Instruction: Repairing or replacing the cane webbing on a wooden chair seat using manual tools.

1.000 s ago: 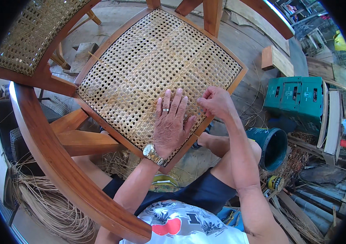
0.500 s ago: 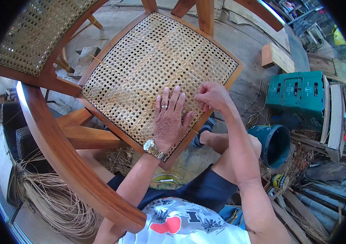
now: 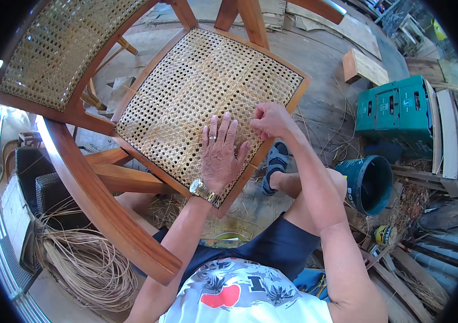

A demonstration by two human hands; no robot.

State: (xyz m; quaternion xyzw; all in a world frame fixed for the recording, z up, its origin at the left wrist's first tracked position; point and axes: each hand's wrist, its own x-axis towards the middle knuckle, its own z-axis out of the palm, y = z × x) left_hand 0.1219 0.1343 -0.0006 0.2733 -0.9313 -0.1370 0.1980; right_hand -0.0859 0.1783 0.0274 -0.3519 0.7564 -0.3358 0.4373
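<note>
A wooden chair seat of woven cane (image 3: 210, 81) lies tilted in front of me, its dark-edged weave set in a brown frame. Fingers spread, my left hand (image 3: 222, 153) rests flat on the near part of the weave, a ring on one finger and a gold watch (image 3: 203, 190) at the wrist. My right hand (image 3: 273, 121) is closed in a pinch over the seat's right side, near the frame. Whatever its fingertips may hold is too small to make out. Upper left is the chair's cane backrest (image 3: 62, 59).
The curved wooden armrest (image 3: 105, 207) crosses the left side above my left forearm. Coiled cane strands (image 3: 86, 266) lie lower left. To the right are green crates (image 3: 396, 110), a dark green bucket (image 3: 369, 185), a wood block (image 3: 363, 67) and a small yellow can (image 3: 385, 235).
The whole view has shifted slightly, so the seat appears a little further left. My left hand stays flat on the weave; my right hand remains pinched near the right edge, its fingers more curled.
</note>
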